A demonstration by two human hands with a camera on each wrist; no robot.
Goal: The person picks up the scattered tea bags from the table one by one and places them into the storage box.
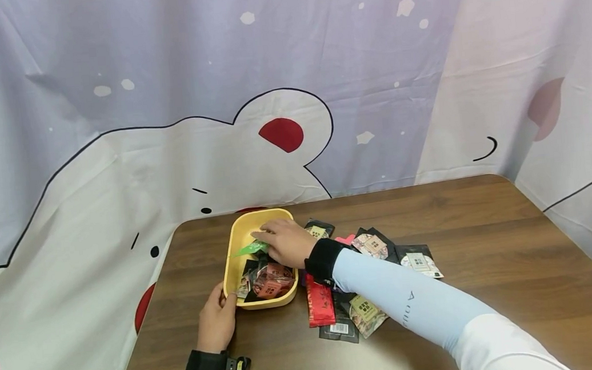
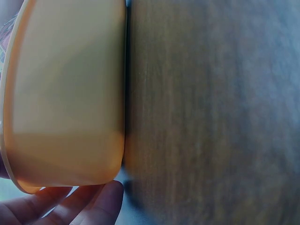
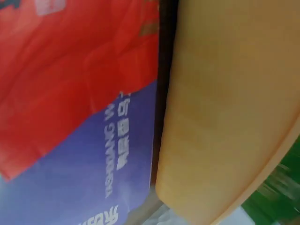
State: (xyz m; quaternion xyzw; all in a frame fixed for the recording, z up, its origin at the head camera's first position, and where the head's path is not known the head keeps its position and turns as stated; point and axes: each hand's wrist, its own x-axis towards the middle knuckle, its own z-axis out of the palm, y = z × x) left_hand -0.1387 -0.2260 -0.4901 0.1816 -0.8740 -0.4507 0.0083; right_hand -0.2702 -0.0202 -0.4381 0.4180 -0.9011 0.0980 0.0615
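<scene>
A yellow plastic basket (image 1: 235, 235) stands near the table's left side, with dark and reddish packets (image 1: 272, 281) lying inside its near half. My left hand (image 1: 216, 319) grips the basket's near left corner. In the left wrist view its fingers (image 2: 105, 204) lie against the outside of the wall. Over the basket, my right hand (image 1: 286, 243) pinches a small green packet (image 1: 251, 248) by its end. That green packet (image 3: 276, 192) shows blurred past the basket's rim in the right wrist view, where the right hand itself is out of sight.
Right of the basket lie a red packet (image 1: 320, 303), a purple packet (image 3: 108, 150) and several black packets with pale labels (image 1: 419, 261), partly hidden under my right forearm. A patterned curtain (image 1: 211, 156) hangs behind the wooden table (image 1: 485, 235).
</scene>
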